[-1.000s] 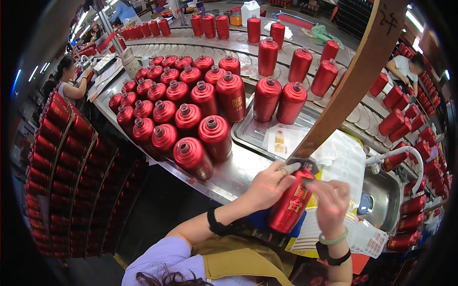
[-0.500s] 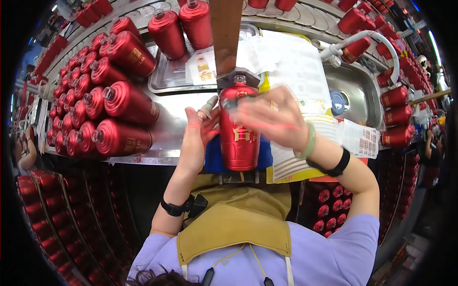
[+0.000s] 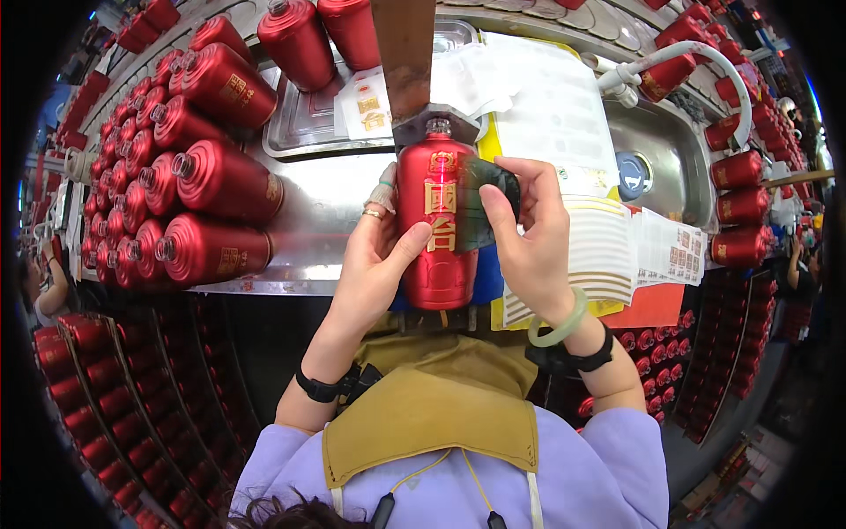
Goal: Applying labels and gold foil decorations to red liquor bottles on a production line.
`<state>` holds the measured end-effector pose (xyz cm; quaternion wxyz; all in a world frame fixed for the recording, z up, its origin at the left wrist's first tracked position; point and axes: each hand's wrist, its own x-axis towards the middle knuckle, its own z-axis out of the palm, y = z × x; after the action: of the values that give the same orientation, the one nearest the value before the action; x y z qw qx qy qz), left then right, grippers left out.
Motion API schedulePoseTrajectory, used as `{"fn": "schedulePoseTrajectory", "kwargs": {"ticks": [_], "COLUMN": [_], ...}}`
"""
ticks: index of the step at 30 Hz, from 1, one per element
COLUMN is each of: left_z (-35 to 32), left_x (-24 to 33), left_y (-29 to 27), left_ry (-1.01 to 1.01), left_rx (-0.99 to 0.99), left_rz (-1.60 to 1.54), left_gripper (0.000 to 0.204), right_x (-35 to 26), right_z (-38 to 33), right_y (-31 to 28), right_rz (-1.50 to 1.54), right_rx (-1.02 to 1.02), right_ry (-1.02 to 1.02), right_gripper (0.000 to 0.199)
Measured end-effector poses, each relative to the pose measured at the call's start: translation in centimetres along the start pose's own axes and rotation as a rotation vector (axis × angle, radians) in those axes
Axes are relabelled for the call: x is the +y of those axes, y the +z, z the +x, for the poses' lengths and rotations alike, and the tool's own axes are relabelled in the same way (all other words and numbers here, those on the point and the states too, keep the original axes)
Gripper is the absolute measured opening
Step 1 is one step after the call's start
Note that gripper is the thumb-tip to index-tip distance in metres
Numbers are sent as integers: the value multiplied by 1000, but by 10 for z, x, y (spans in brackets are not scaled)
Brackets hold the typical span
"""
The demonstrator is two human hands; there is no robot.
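Note:
A red bottle [image 3: 441,286] with gold characters down its front lies in the middle, neck pointing away from me, against a metal rest. Along its left side my left hand [image 3: 370,264] is closed, thumb over the lower characters. A ring and a pale wrapped finger show on this hand. Pinched between thumb and fingers of my right hand [image 3: 539,247] is a dark, see-through greenish flat piece with a black edge [image 3: 483,198]. It stands at the bottle's right side and overlaps the edge of the characters. Whether it presses on the bottle is unclear.
Many red bottles [image 3: 225,185] lie stacked at the left. Behind stand a metal tray [image 3: 295,132] and a wooden post [image 3: 404,62]. White label sheets [image 3: 555,106] cover the right side, beside a sink [image 3: 656,145] with a curved tap [image 3: 736,88]. Bottle racks flank me below.
My right hand, blurred over the bottle before, is now at its right side with the dark piece upright. My left hand has closed onto the bottle. The gold characters are more exposed.

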<state>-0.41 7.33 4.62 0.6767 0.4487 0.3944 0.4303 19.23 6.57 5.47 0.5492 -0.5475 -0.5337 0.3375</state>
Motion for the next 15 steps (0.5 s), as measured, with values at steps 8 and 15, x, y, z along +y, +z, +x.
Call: {"fn": "schedulePoseTrajectory", "kwargs": {"ticks": [8, 15], "left_z": [0, -4], "left_x": [-1, 4], "left_y": [1, 6], "left_ry": [19, 337], "left_rx": [-10, 117], "left_rz": [-5, 438], "left_gripper": [72, 64], "right_x": [6, 19], "right_z": [-7, -4], "right_y": [0, -16], "right_rz": [-348, -479], "right_rx": [111, 125], "right_ry": [-215, -211], "right_gripper": [28, 23]}}
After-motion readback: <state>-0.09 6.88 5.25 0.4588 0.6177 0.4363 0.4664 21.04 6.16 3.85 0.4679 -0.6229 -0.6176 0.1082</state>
